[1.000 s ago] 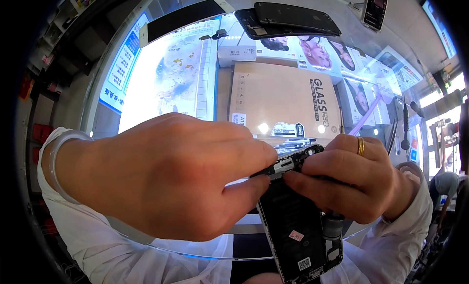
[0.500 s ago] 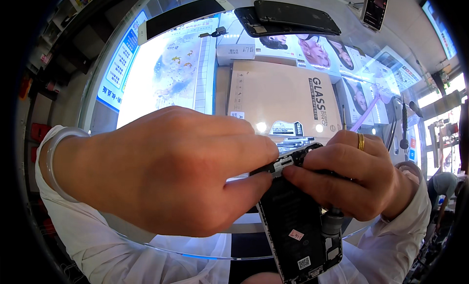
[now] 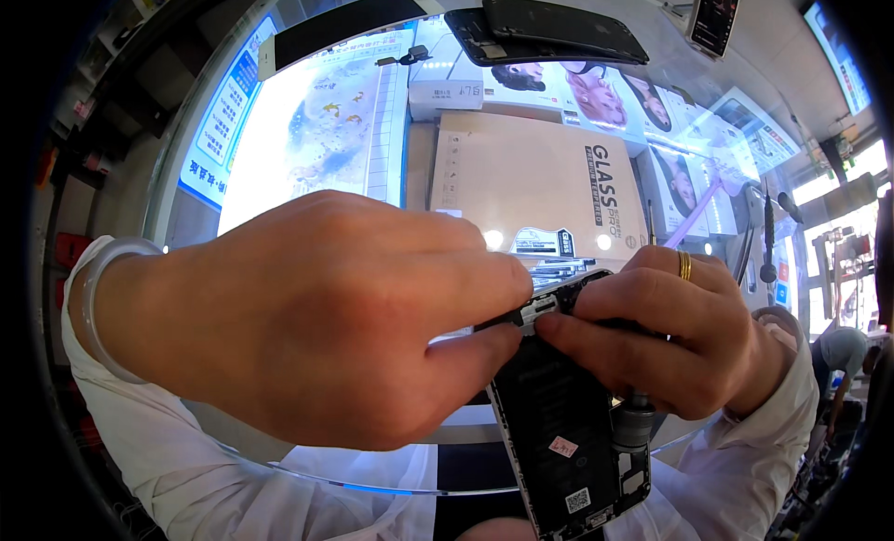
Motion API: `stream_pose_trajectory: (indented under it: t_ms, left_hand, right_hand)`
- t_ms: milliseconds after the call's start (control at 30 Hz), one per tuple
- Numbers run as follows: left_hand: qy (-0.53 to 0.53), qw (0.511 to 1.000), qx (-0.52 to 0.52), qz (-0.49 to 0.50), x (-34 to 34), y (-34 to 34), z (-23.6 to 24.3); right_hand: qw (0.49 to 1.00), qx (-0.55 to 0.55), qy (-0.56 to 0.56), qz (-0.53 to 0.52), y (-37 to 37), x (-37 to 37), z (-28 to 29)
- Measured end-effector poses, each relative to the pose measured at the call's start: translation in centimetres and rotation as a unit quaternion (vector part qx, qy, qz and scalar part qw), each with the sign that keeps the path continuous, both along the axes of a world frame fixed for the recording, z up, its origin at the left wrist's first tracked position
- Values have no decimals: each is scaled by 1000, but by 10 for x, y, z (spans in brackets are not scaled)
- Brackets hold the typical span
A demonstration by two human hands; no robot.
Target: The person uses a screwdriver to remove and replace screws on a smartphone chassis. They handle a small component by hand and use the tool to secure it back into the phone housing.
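An opened phone (image 3: 549,406) stands tilted near the table's front edge, its insides facing me. A dark battery, a small pink sticker and bare metal parts show in it. My left hand (image 3: 345,317) is closed, thumb and forefinger pinching the phone's upper left edge. My right hand (image 3: 661,331), also closed, grips the upper right part, its thumb and forefinger tips at a small metal part (image 3: 538,310) near the top. Below my right hand a grey ribbed cylinder (image 3: 633,426) pokes out, perhaps a tool handle; the rest of it is hidden.
Beyond my hands a flat beige box (image 3: 521,169) lies under the glass top. A white-framed phone (image 3: 349,29), a small dark cable part (image 3: 406,57) and two dark phone shells (image 3: 549,33) lie farther back. Slim tools (image 3: 768,234) are at right. A person (image 3: 841,359) bends far right.
The view has shifted very slightly. Both hands keep their grip on the phone, with hardly any movement of the fingers.
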State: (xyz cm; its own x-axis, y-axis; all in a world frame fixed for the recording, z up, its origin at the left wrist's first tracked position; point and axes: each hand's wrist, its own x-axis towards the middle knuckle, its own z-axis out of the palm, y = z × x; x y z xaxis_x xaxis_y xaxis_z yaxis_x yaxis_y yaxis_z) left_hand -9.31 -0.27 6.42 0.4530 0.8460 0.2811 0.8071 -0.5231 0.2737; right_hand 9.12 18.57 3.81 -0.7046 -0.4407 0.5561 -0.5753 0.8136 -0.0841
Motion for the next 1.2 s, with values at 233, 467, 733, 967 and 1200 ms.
stream_pose_trajectory:
  t_ms: [233,467,733,967,1200]
  left_hand:
    - [14,1000,12,-8,0,0,-1]
    - [30,999,6,-16,0,0,2]
    - [22,1000,-13,-9,0,0,5]
    - [1,1000,-27,5,-1,1,7]
    - [-52,995,-76,31,-16,5,12]
  right_hand:
    - [1000,5,1,-2,-2,0,-1]
    - [1000,0,-7,-29,0,0,6]
    - [1000,-18,-16,-8,-1,1,2]
    - [1000,2,7,7,-2,-1,-3]
    - [1000,6,-5,-2,-4,0,-1]
